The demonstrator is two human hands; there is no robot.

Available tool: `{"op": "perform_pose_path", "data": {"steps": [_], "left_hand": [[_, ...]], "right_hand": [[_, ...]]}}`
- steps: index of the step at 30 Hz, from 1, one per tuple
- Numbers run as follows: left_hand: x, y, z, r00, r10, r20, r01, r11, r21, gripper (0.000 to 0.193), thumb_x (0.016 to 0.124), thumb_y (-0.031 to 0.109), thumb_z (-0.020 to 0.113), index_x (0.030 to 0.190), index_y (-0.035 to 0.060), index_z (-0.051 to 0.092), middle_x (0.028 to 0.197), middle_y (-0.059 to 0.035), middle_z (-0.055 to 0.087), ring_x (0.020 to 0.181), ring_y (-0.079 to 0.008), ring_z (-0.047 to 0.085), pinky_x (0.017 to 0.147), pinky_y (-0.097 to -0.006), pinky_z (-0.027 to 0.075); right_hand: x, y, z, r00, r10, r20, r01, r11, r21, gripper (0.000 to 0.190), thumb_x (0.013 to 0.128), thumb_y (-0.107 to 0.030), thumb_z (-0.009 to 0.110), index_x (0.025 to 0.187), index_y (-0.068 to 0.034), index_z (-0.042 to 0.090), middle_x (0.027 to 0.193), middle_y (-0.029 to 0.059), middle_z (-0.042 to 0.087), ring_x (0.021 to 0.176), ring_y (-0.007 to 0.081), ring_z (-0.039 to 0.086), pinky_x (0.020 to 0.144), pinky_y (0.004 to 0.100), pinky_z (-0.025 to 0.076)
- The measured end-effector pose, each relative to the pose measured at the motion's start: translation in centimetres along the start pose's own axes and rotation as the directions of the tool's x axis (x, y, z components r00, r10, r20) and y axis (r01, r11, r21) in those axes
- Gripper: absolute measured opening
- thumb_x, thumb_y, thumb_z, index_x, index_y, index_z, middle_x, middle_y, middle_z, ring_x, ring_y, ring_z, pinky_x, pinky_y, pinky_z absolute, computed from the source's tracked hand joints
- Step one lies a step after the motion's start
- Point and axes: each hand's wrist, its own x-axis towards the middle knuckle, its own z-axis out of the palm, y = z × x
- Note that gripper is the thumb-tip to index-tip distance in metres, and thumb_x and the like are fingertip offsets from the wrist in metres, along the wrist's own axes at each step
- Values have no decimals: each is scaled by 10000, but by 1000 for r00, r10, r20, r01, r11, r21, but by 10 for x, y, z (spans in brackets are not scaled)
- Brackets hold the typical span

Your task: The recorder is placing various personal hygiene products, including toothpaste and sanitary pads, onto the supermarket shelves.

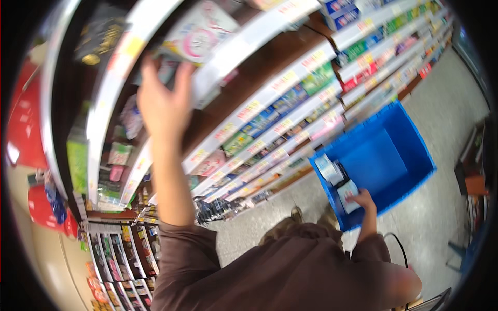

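Observation:
My left hand (pixel 165 103) is raised to a shelf, thumb and fingers spread apart. Between them a small greyish packet (pixel 168 72) shows, blurred, and a white box with a pink ring print (pixel 204 35) lies just beyond the thumb. Low on the right, my right hand (pixel 365 199) grips a pale white-and-blue packet (pixel 347 197) inside a blue plastic crate (pixel 420 155). Another white-and-blue packet (pixel 327 169) lies in the same end of the crate, with a dark item (pixel 341 174) beside it.
Shelves with white price-label rails (pixel 249 112) run diagonally across the view, stocked with boxed goods. More shelving (pixel 120 248) stands at lower left. Red surfaces (pixel 27 124) appear at far left. Pale floor (pixel 249 229) lies below, and dark furniture (pixel 472 159) stands at far right.

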Motion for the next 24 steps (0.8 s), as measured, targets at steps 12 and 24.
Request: {"op": "perform_pose_path", "data": {"steps": [12,24], "left_hand": [[-151,22,-69,738,524,425,-60,678,-732,794,623,341,863,1258,17,512,1246,-191,571,1120,-360,581,945,-415,483],[-63,-114,-76,889,407,-210,-421,907,-25,763,641,94,874,1290,27,477,1239,-207,572,1102,-351,595,963,-450,467]], "right_hand": [[-273,-376,-14,-37,-996,79,921,-65,-383,811,634,-143,864,1346,-66,484,1288,204,577,1205,356,534,1050,435,399],[-212,-318,67,323,-821,-471,917,395,-60,513,747,-53,761,1210,-10,547,1140,134,601,915,233,608,770,317,496]]}}
